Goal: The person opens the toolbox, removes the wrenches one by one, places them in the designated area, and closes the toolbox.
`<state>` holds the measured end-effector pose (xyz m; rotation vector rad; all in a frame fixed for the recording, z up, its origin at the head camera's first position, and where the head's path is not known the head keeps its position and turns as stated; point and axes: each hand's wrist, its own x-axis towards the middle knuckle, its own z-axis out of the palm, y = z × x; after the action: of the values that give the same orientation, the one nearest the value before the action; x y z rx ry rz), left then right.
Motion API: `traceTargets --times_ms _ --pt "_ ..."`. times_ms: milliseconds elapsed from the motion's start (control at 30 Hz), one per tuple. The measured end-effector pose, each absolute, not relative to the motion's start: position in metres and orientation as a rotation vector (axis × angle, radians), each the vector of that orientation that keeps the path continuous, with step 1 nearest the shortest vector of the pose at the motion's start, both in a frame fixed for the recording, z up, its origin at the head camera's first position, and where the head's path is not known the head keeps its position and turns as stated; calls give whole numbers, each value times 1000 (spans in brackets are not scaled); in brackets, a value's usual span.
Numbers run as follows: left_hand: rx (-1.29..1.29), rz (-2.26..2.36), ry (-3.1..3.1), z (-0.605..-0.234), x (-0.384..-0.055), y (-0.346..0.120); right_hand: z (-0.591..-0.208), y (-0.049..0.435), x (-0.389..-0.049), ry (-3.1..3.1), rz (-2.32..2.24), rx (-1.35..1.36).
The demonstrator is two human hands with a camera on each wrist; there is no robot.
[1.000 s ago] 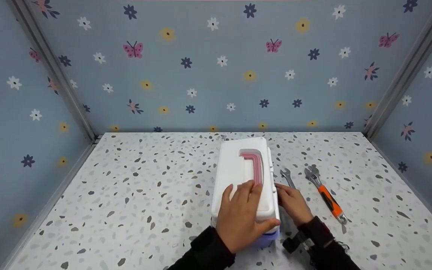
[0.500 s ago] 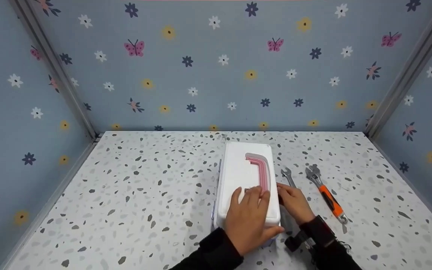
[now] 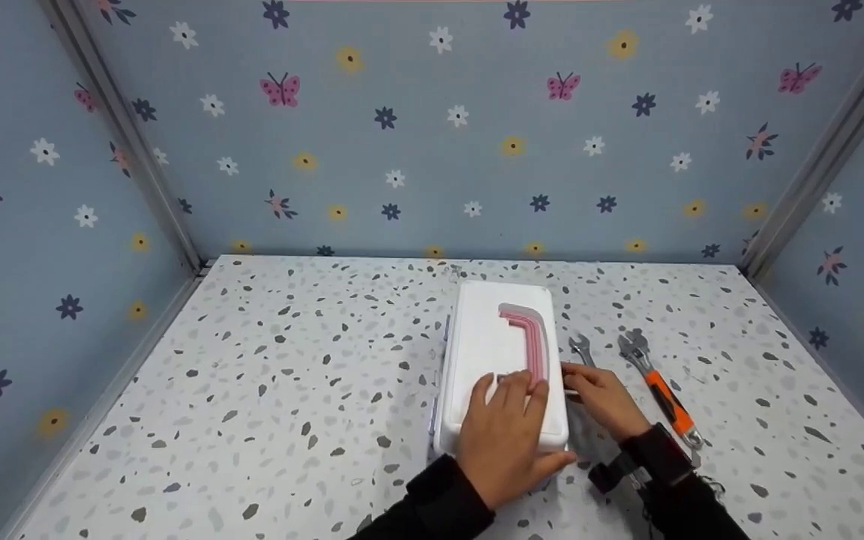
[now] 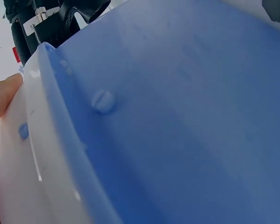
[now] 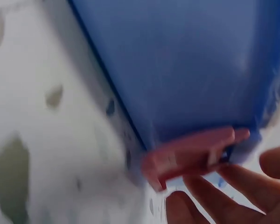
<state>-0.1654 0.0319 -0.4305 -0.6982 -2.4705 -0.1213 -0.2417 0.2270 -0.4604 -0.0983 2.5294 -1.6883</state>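
Note:
A plastic storage box with a white lid (image 3: 481, 330), a pink inset handle (image 3: 532, 337) and blue walls (image 4: 186, 116) stands right of the table's middle. Flat on the lid's near part lies my left hand (image 3: 503, 442), fingers spread, their tips by the handle. My right hand (image 3: 607, 397) is at the box's right side. In the right wrist view its fingertips touch the edge of a pink latch (image 5: 191, 156) that juts out from the blue wall, while the thumb is apart from it. The left wrist view shows the lid's white rim (image 4: 51, 140).
An open-ended wrench (image 3: 580, 349) lies just right of the box, partly behind my right hand. Farther right is an adjustable wrench (image 3: 661, 390) with an orange and black handle. Patterned wall panels (image 3: 432, 150) enclose the speckled table (image 3: 289, 390) at the back and sides.
The box has turned and tilted slightly to the right, so its left side now shows and its right rim is hidden. My left hand moved with it; the right stayed by that side.

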Motion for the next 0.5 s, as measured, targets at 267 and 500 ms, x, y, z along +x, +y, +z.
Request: traceTargets --times_ms 267,500 --pt "-675 -102 -2459 -431 -166 32 -456 245 -252 2526 -1368 -524" --pt "-677 -109 -2464 -432 -165 33 -460 244 -254 2535 -1308 -511"
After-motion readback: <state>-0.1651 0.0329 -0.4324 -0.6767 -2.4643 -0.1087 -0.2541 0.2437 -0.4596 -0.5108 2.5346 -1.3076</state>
